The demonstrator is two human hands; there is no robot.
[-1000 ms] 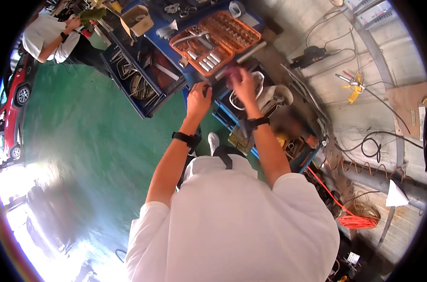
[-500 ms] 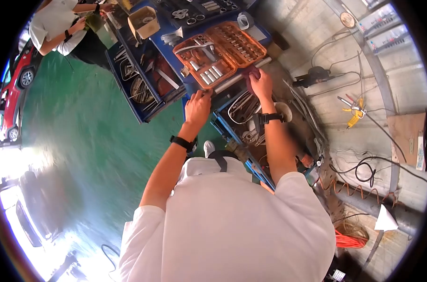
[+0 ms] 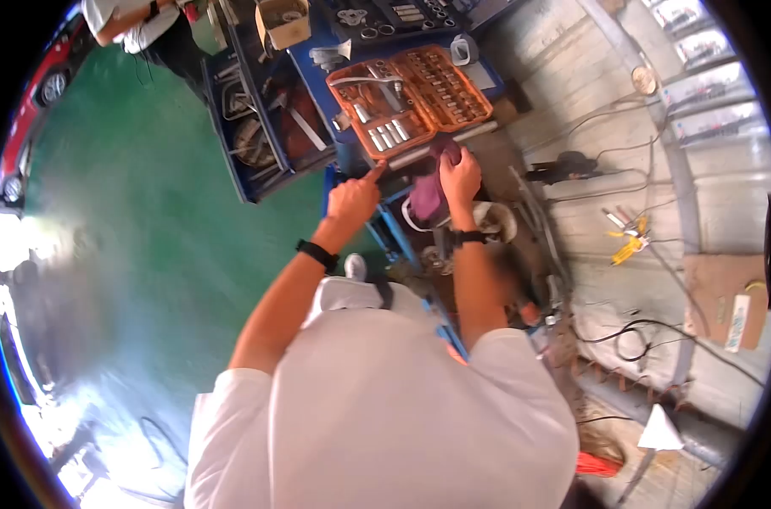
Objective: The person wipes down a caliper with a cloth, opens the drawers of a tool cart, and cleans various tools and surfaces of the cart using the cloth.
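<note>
An orange socket case point(image 3: 406, 97) lies opened on the blue workbench point(image 3: 317, 81), with silver sockets and a ratchet in its compartments. At the case's lower left corner is my left hand point(image 3: 354, 198), its index finger stretched toward the edge and the other fingers curled; whether it grips anything is hidden. My right hand point(image 3: 460, 176) is closed on a dark purple cloth point(image 3: 428, 197), which hangs over the tool drawer below the bench edge. A silver bar point(image 3: 428, 153) runs along the front of the bench, between the case and my hands.
Open drawers point(image 3: 271, 140) with tools stand left of the case. A cardboard box point(image 3: 283, 24) and gloves point(image 3: 329, 54) are behind them. Another person point(image 3: 148, 30) is at upper left. A lower drawer point(image 3: 457, 297) extends near my right forearm. Cables hang on the right wall.
The purple cloth has come down from the bench edge and now hangs from my right hand over the drawer. My left index finger has stretched out. The camera view has shifted.
</note>
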